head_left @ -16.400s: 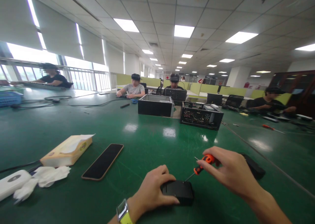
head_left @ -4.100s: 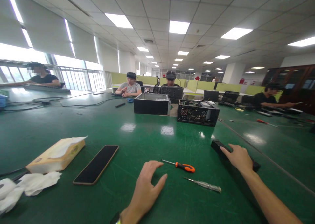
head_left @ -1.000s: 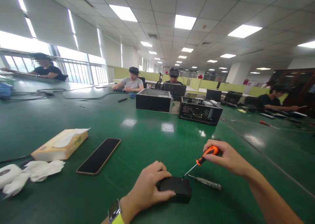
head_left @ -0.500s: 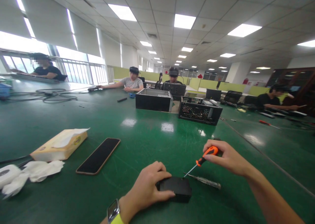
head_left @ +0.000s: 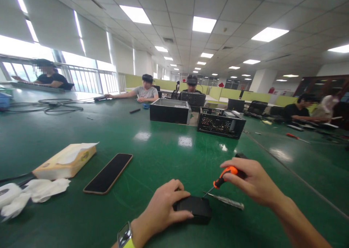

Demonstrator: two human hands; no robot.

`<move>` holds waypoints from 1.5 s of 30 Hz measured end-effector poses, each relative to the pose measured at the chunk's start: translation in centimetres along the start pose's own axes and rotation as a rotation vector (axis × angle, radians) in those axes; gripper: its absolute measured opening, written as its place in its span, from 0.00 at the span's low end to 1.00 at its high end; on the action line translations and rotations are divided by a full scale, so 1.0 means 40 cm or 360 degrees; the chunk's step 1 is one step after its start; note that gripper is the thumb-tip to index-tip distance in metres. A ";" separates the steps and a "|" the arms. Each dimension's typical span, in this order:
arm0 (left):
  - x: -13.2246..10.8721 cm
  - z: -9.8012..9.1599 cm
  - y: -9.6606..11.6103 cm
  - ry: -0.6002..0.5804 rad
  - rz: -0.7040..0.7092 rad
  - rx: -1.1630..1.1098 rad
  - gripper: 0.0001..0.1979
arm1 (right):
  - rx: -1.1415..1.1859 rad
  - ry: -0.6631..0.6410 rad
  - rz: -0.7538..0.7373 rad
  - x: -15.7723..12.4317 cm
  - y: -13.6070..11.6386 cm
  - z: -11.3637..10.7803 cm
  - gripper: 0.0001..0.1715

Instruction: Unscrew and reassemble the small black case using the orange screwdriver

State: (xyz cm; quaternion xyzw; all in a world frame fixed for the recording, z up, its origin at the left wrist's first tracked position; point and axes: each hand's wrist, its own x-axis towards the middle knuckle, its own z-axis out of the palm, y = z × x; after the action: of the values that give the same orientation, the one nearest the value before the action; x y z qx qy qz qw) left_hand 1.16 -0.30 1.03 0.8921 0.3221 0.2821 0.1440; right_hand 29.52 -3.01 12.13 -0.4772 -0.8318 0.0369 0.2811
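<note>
A small black box (head_left: 200, 208) lies on the green table, its left end gripped between the thumb and fingers of my left hand (head_left: 166, 206). My right hand (head_left: 253, 179) is closed around the handle of an orange and black screwdriver (head_left: 225, 176). The screwdriver slants down to the left, and its tip meets the far edge of the box's top. Whether the tip sits in a screw is too small to tell. Just right of the box, under the shaft, lies a second, clear-handled screwdriver (head_left: 229, 201).
A phone (head_left: 108, 173), a tissue pack (head_left: 67, 160) and crumpled tissues (head_left: 43, 190) are at the left. Two computer cases (head_left: 170, 111) (head_left: 220, 123) stand farther back. Several people sit around the table. A dark object (head_left: 241, 155) lies behind my right hand.
My right hand has tilted lower and turned, with the screwdriver leaning flatter, its tip still at the box. At the far right a person in light clothing has come into view.
</note>
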 end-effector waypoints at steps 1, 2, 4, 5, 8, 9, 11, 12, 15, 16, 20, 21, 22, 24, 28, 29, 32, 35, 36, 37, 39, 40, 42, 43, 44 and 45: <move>0.000 0.000 0.000 -0.0003 -0.0003 -0.0002 0.21 | 0.0035 -0.0021 -0.0023 0.000 0.001 -0.007 0.16; 0.000 0.001 0.000 -0.0005 -0.0005 -0.0005 0.22 | 0.0081 -0.0053 -0.0052 -0.001 0.003 -0.014 0.17; 0.001 0.001 0.000 -0.0014 -0.0012 -0.0006 0.22 | 0.0149 -0.0096 -0.0100 -0.003 0.008 -0.025 0.17; 0.001 0.001 0.001 -0.0019 -0.0016 -0.0007 0.22 | 0.0158 -0.0087 -0.0104 -0.004 0.010 -0.027 0.16; 0.001 0.000 0.001 -0.0028 -0.0021 -0.0009 0.21 | 0.0069 0.0051 -0.0041 -0.005 0.013 -0.022 0.11; 0.001 0.000 0.001 -0.0027 -0.0021 -0.0011 0.21 | 0.0025 0.0093 -0.0028 -0.005 0.012 -0.019 0.11; 0.001 0.001 0.000 -0.0020 -0.0017 -0.0014 0.21 | 0.0001 0.0084 -0.0059 -0.005 0.008 -0.015 0.11; 0.001 0.001 0.000 -0.0016 -0.0014 -0.0015 0.21 | 0.0024 0.0043 -0.0096 -0.005 0.006 -0.016 0.12; -0.001 0.004 -0.001 -0.0004 -0.0003 -0.0017 0.21 | 0.0096 -0.0037 -0.0151 -0.008 0.001 -0.021 0.15; -0.002 0.005 -0.001 -0.0001 -0.0002 -0.0015 0.21 | 0.0083 -0.0013 -0.0129 -0.009 0.001 -0.023 0.14; -0.003 0.005 0.000 -0.0006 -0.0015 -0.0015 0.21 | 0.0036 -0.0001 -0.0120 -0.009 0.003 -0.026 0.11; -0.003 0.004 0.001 -0.0010 -0.0020 -0.0015 0.21 | 0.0063 -0.0041 -0.0147 -0.009 0.003 -0.027 0.12; -0.002 0.004 0.001 -0.0012 -0.0022 -0.0016 0.21 | 0.0088 -0.0077 -0.0167 -0.008 0.003 -0.028 0.12; 0.000 0.002 0.001 -0.0009 -0.0018 -0.0015 0.21 | 0.0081 -0.0098 -0.0145 -0.009 0.002 -0.028 0.10; 0.001 0.001 0.001 -0.0001 -0.0002 -0.0007 0.21 | -0.0001 -0.0053 -0.0080 -0.010 0.000 -0.026 0.09; 0.001 0.001 0.001 -0.0002 -0.0002 -0.0002 0.21 | 0.0016 -0.0069 -0.0098 -0.010 -0.001 -0.026 0.09; -0.002 0.003 0.001 0.0001 0.0002 0.0010 0.21 | 0.0102 -0.0139 -0.0151 -0.009 -0.002 -0.028 0.11; -0.003 0.004 0.000 -0.0001 0.0005 0.0009 0.21 | 0.0137 -0.0015 -0.0117 -0.010 -0.002 -0.024 0.08; -0.003 0.004 0.001 -0.0003 0.0004 0.0007 0.21 | 0.0166 0.0056 -0.0101 -0.010 -0.003 -0.021 0.09; -0.002 0.004 0.001 -0.0005 0.0001 0.0007 0.21 | 0.0208 0.0120 -0.0092 -0.011 -0.005 -0.017 0.09; 0.000 0.002 0.003 -0.0012 -0.0006 0.0009 0.21 | 0.0302 0.0172 -0.0090 -0.011 -0.013 -0.006 0.10; 0.001 0.000 0.004 -0.0015 -0.0009 0.0011 0.21 | 0.0333 0.0157 -0.0093 -0.010 -0.018 0.001 0.10; 0.002 -0.002 0.006 -0.0022 -0.0013 0.0013 0.21 | 0.0352 0.0085 -0.0094 -0.006 -0.029 0.015 0.10; 0.002 -0.002 0.006 -0.0022 -0.0012 0.0014 0.22 | 0.0353 0.0051 -0.0092 -0.003 -0.032 0.021 0.10; 0.001 -0.002 0.005 -0.0020 -0.0009 0.0015 0.22 | 0.0349 0.0025 -0.0087 -0.001 -0.034 0.025 0.10; 0.000 -0.001 0.004 -0.0013 -0.0004 0.0017 0.23 | 0.0343 0.0008 -0.0080 0.001 -0.033 0.028 0.10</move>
State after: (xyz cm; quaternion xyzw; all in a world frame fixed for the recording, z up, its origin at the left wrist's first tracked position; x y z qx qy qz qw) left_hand 1.22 -0.40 1.14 0.8937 0.3240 0.2766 0.1410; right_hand 27.92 -3.45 11.65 -0.4234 -0.8339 0.1180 0.3338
